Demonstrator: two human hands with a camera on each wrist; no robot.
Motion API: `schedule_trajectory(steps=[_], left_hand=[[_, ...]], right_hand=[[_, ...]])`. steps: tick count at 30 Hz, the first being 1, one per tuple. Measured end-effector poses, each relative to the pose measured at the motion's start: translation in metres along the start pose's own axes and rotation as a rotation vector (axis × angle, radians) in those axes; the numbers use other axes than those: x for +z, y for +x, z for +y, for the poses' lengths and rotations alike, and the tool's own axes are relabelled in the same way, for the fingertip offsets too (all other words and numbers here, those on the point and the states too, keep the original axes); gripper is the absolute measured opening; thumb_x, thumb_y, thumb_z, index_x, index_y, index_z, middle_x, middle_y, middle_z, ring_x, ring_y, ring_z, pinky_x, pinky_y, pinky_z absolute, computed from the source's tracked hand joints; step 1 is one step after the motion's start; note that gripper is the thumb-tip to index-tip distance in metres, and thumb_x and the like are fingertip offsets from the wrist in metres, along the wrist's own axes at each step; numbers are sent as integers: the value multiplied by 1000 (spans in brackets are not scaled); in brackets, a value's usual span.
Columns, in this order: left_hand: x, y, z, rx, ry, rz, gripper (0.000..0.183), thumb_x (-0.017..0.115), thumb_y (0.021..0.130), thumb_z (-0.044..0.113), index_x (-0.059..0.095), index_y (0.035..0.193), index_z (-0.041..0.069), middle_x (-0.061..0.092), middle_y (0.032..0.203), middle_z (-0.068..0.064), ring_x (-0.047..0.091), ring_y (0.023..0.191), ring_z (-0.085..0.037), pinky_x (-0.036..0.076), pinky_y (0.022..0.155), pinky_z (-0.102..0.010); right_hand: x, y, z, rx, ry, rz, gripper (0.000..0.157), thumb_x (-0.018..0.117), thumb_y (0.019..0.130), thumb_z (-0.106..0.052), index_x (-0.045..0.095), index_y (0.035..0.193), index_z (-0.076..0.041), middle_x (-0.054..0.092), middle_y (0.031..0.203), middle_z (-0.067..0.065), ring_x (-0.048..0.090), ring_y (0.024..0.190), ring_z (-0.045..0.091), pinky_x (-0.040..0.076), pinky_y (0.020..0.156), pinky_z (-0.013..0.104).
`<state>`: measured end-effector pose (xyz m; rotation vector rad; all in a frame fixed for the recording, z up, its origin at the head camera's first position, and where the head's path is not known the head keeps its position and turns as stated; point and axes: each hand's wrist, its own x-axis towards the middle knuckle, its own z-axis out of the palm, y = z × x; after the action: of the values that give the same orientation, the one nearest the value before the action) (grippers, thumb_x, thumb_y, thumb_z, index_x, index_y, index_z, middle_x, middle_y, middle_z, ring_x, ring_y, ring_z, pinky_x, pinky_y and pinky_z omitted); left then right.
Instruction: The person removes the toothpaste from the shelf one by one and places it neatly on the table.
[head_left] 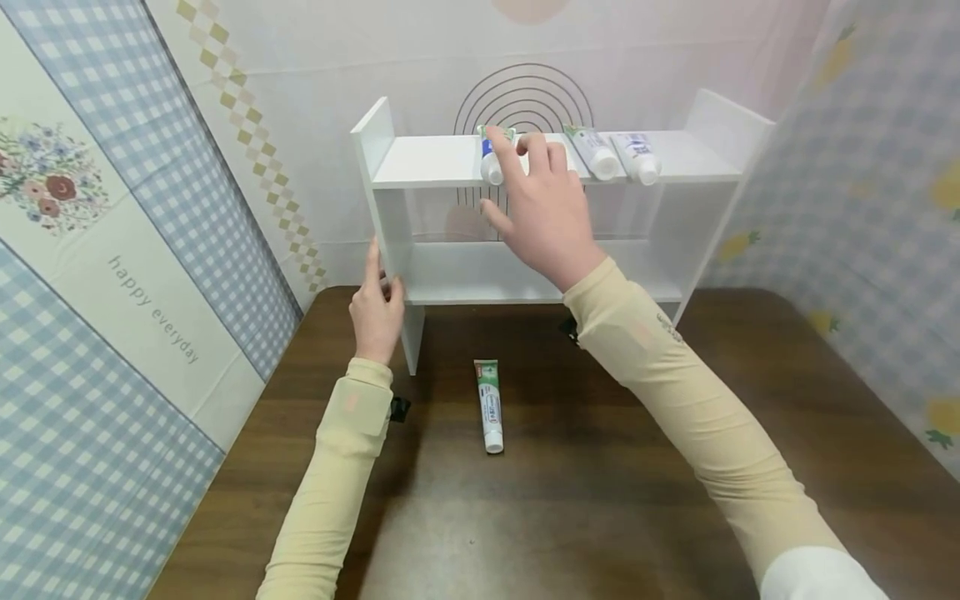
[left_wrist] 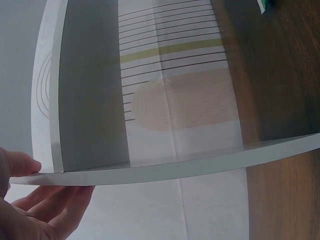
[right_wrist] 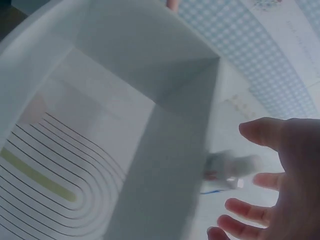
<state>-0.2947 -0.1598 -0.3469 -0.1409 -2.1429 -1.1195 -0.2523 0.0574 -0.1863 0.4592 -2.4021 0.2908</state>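
Note:
A white two-tier shelf stands on the table. My left hand grips its left side panel; in the left wrist view the thumb lies on one face of the panel and the fingers on the other. On the top board lies a toothpaste tube with blue on it, its white cap toward me. Over that board my right hand is spread with bent, parted fingers, close by this tube and partly hiding it. The right wrist view has the blurred tube in front of the fingers, with nothing held.
Two more toothpaste tubes lie side by side farther right on the top board. Another tube, green and white, lies on the brown table before the shelf. Patterned cloths hang behind and at both sides.

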Motion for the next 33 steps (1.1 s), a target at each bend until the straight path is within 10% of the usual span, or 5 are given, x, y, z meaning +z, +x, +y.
schedule_trajectory(steps=[18,33], left_hand=[[0,1,4,23,3,-15,63,51,97,10,29,153,25,66,115,-29,71,89,-39,54,76,-54],[-2,-1,-1,-14,7,-36,63,50,98,12,26,154,29,66,117,-26,70,92,-39,53,77,-53]], right_hand=[[12,18,4,61,-27,54,44,53,97,-42,47,127,-10,54,86,16,53,77,34,43,57,41],[24,19,2,53,-30,129,38,47,97,-31,60,126,-10,58,88,15,53,77,33,46,55,43]])
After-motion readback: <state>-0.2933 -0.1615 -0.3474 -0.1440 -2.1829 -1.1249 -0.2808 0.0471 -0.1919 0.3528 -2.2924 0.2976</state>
